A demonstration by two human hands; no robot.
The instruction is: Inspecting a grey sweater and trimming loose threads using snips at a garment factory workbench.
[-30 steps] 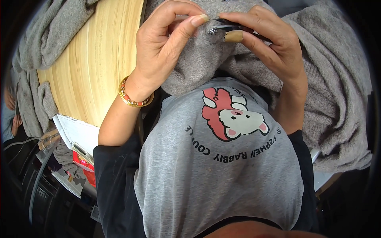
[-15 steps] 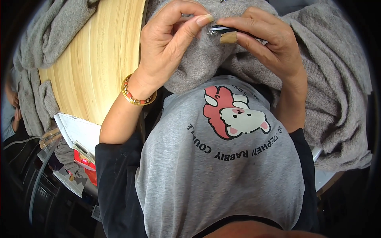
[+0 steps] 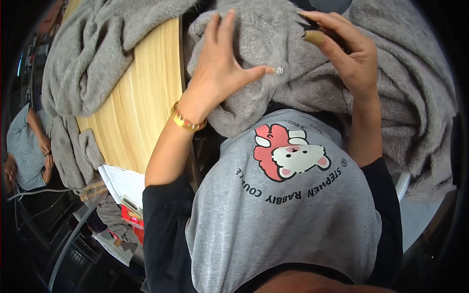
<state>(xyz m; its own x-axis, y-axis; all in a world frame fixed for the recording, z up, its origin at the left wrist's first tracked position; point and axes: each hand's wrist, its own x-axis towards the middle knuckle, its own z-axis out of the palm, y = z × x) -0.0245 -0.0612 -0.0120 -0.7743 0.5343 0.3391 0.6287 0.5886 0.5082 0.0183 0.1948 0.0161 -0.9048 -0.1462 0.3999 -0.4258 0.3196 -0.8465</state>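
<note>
Grey-brown knitted fabric [image 3: 261, 44] lies bunched in front of me. On it sits a small round silvery button [image 3: 279, 71] with a sparkling surface. My left hand [image 3: 215, 73] rests on the knit with its fingers spread, and the thumb tip is right beside the button. To the right, my right hand [image 3: 349, 53] is closed around dark thread snips [image 3: 337, 39], mostly hidden by the fingers. Their pointed tips stick out toward the fabric, apart from the button. A tan covering wraps the right thumb tip.
A light wooden table [image 3: 151, 78] stands at the left, with more grey knit [image 3: 97, 58] over it. Beside its near end are a white box [image 3: 119, 180] and a red item [image 3: 132, 215]. Another person [image 3: 29, 146] is at the far left.
My hands have parted: the left has opened from a pinch and spread on the knit, while the right has drawn off to the right with the snips. The view has shifted slightly.
</note>
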